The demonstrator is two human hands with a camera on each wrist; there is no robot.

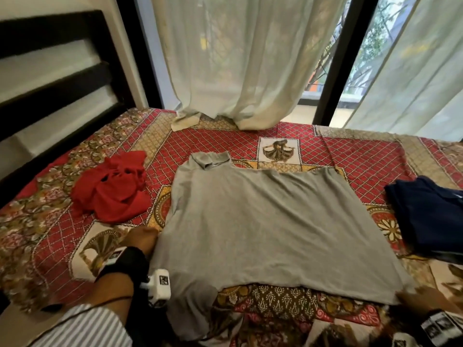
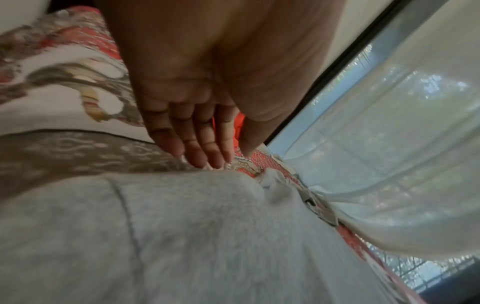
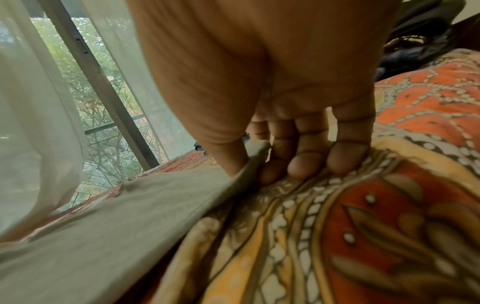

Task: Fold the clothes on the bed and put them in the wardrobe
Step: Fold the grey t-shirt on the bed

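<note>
Now I see the bed (image 1: 338, 151) with its red patterned cover, and the grey T-shirt (image 1: 263, 221) lies spread flat in the middle of it. Near its right side a dark blue garment (image 1: 426, 216) lies folded, and on the other side a red garment (image 1: 112, 189) lies crumpled, apart from the shirt. My right hand (image 3: 272, 102) pinches the near right corner of the grey T-shirt between thumb and curled fingers. My left hand (image 2: 197, 92) has straight, relaxed fingers and holds nothing; its fingertips (image 2: 205, 158) rest at the shirt's left edge.
</note>
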